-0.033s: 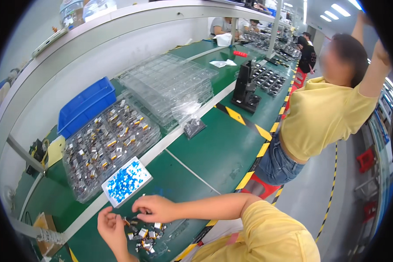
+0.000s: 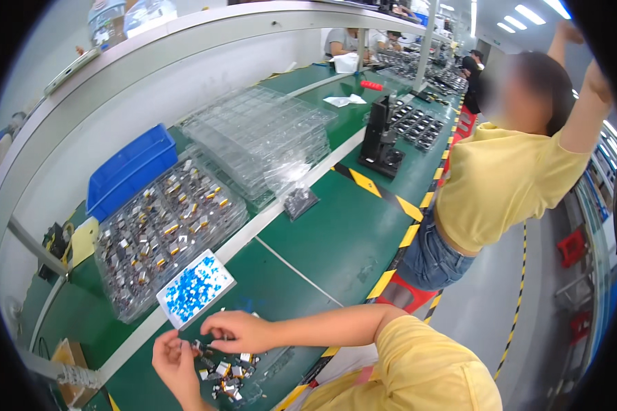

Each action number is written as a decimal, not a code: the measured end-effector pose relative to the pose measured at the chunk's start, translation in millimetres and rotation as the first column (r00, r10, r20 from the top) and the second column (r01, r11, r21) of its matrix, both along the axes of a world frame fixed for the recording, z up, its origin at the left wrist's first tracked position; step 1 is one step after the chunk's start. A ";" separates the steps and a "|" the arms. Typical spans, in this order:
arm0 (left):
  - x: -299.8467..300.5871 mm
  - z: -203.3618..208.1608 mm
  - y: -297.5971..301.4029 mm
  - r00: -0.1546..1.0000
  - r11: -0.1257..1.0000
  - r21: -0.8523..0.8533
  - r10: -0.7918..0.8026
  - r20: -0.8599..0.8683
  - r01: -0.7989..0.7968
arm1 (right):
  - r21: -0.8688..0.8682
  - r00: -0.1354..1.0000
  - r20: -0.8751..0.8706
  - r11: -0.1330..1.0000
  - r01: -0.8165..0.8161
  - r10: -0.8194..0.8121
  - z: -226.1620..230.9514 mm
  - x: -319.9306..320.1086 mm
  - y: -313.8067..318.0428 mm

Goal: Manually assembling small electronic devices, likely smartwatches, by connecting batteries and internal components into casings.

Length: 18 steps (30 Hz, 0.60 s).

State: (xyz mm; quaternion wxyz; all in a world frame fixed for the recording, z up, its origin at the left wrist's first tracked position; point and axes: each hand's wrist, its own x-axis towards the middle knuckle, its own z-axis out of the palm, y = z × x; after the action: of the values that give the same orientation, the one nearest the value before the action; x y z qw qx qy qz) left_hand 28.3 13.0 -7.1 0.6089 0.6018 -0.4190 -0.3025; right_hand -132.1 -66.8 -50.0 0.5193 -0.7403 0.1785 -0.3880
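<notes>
At the frame's lower left, holds the left hand [image 2: 175, 357] beside a pile of small silver, black and yellow parts [image 2: 224, 370] and bends the right hand [image 2: 243, 331] over its upper edge. Curls the fingers of both, without showing clearly whether grasping a part. Just above, has a white rectangular tray [image 2: 223, 277] of blue and white pieces; farther up, clear plastic trays [image 2: 140, 305] of similar parts beside a blue plastic bin [image 2: 134, 181].

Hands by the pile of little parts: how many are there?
2. The left hand is on the left side of the pile of little parts, and the right hand is at its far edge. Some fingertips are hard to see.
</notes>
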 end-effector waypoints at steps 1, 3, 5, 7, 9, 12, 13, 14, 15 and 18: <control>-2.8 1.3 5.0 0.999 1.000 -0.001 -0.016 -0.050 0.016 | 0.042 1.000 0.013 0.999 -0.023 0.023 4.2 2.0 3.8; -9.4 -1.1 10.2 0.994 1.000 0.010 -0.020 -0.106 0.021 | 0.138 0.996 0.059 0.988 -0.076 0.069 7.9 5.8 7.0; -14.5 -5.7 14.7 0.978 0.998 -0.046 -0.061 -0.198 0.053 | 0.243 0.979 0.070 0.948 -0.204 0.192 4.3 7.3 2.4; -18.9 -3.4 9.6 0.970 0.996 -0.025 -0.091 -0.224 0.088 | 0.308 0.974 0.084 0.924 -0.227 0.212 15.1 -1.3 -3.0; -27.2 -3.5 -1.2 0.919 0.994 -0.023 -0.104 -0.381 0.103 | 0.284 0.994 0.035 0.952 -0.113 0.107 11.3 -7.6 -10.2; -30.5 -7.2 -14.1 0.771 0.986 -0.044 -0.152 -0.619 0.159 | 0.461 0.978 0.015 0.867 -0.192 0.209 16.9 -19.2 -22.4; -28.9 -13.5 -16.5 0.738 0.990 -0.059 -0.133 -0.662 0.126 | 0.443 0.980 0.030 0.876 -0.190 0.197 10.8 -16.2 -23.8; -24.4 -18.4 -15.0 0.713 0.989 -0.090 -0.144 -0.686 0.114 | 0.511 0.966 0.113 0.821 -0.256 0.232 10.0 -12.7 -23.6; -22.8 -18.9 -14.4 0.696 0.990 -0.076 -0.140 -0.704 0.123 | 0.510 0.964 0.131 0.818 -0.264 0.230 9.3 -10.5 -21.8; -16.7 -20.0 -8.9 0.724 0.989 -0.007 -0.112 -0.681 0.147 | 0.559 0.970 0.062 0.797 -0.228 0.234 11.8 -4.8 -19.7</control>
State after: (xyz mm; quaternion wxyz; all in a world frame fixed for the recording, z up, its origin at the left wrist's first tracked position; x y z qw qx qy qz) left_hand 11.6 4.1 -27.1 0.6828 0.4333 -0.2012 -0.5528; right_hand -136.9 -86.4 -38.3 0.7565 -0.5726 0.1959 -0.2480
